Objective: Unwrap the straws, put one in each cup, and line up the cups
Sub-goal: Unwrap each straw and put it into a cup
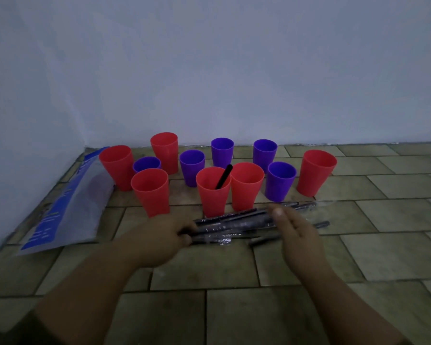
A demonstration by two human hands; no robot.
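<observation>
Several red and purple cups stand scattered on the tiled floor near the wall. One red cup [213,192] at the front middle holds a black straw [224,176]. In front of the cups lies a pile of black straws in clear wrappers [237,226]. My left hand [159,237] grips the left end of the pile. Over the pile's right part, my right hand [294,235] has its fingers spread and touches the straws; whether it holds one is unclear. A loose straw [261,241] lies just in front of the pile.
A blue and white plastic bag [67,207] lies on the floor at the left, against the wall corner. The wall runs right behind the cups. The red cup [315,171] stands farthest right, with bare tiles beyond it.
</observation>
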